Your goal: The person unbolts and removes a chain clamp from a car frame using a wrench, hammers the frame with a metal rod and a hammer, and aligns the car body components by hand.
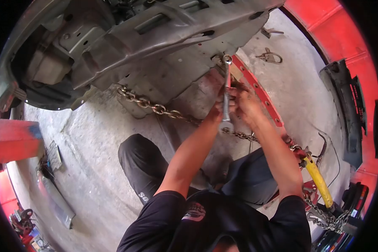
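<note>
At the wrench, outstretched hands sit close together.

The floor is grey concrete, scuffed and stained, with paler streaks across its left half. Near its far right corner lies a loop-shaped metal piece, and beyond that, closer to the far edge, a smaller dark metal piece. Along the right edge runs a long black panel; whether it lies flat or leans cannot be told. A thin dark cable curves near it. Toward the left edge rests a long grey strip, its far end just beside a small plate.
</note>
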A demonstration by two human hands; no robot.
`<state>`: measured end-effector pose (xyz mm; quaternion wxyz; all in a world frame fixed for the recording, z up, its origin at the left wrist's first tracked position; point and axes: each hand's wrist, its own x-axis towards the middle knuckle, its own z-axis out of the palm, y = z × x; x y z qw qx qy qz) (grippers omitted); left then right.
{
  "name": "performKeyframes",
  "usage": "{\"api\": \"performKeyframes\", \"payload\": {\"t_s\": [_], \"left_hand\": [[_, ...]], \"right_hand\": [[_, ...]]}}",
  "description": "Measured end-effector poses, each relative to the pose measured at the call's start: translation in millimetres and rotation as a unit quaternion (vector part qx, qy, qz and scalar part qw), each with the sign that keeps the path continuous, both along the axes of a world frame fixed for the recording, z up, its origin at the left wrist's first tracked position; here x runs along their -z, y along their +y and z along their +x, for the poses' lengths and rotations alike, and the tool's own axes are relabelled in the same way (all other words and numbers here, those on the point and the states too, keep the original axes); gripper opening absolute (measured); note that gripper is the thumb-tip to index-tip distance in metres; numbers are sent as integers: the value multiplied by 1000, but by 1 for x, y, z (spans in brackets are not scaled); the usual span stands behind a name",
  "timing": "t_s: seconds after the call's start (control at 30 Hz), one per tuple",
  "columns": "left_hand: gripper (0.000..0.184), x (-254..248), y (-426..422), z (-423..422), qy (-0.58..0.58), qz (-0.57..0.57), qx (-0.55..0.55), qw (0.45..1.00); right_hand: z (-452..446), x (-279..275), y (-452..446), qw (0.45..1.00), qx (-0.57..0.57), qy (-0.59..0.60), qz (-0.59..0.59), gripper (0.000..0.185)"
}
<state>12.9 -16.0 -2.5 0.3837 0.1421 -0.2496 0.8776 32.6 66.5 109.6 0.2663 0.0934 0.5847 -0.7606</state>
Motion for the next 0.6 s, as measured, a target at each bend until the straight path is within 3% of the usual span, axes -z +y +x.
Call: {"api": "performKeyframes", "payload": {"t_s": [0.17,0.23,0.3,0.4,0.53,0.57,0.6], "left_hand": [[52,22,4,5,-54,-156,-141,976],[50,25,6,3,-57,-178,-154,970],[49,27,5,4,-57,-172,-157,971],[48,32,5,7,-59,-142,-155,976],[46,32,10,-5,-41,-120,-140,982],[45,31,10,-9,-30,-159,-151,975],[45,30,11,-13,-15,-190,-155,969]], "right_hand": [[-5,7,-68,989,81,-42,-114,17],[-4,14,-80,974,47,-66,-211,36],[-3,16,-80,976,35,-68,-203,40],[-3,12,-53,998,44,-37,-23,22],[-12,-5,-6,997,-62,-53,8,31],[-36,24,36,976,-144,-107,-125,35],[-47,23,58,975,-193,-66,-85,38]]}}
